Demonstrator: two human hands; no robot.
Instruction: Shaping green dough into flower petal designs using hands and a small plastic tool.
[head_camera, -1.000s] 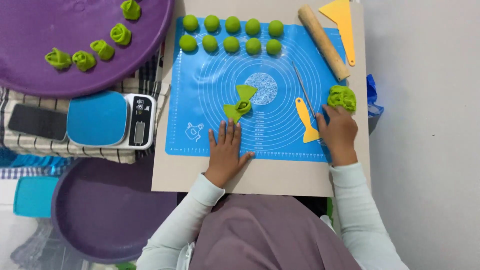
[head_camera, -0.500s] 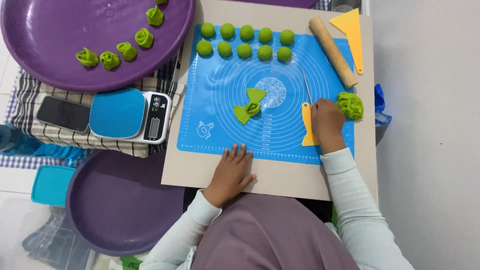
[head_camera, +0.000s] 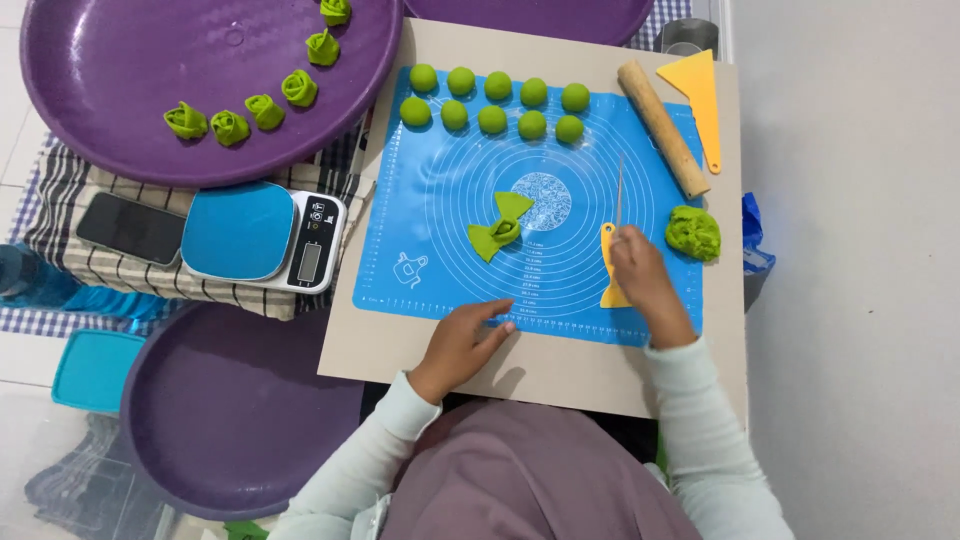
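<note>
Head view: my right hand is closed on the yellow-handled knife near the blue mat's right edge, scrap dough just beside. My left hand lies flat, fingers apart, on the mat's near edge; the folded green dough sits mid-mat.

Home kitchen, baking mat, scale, rolling pin

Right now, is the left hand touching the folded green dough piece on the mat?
No, the left hand rests at the blue mat's near edge, apart from the folded green dough piece.
</note>
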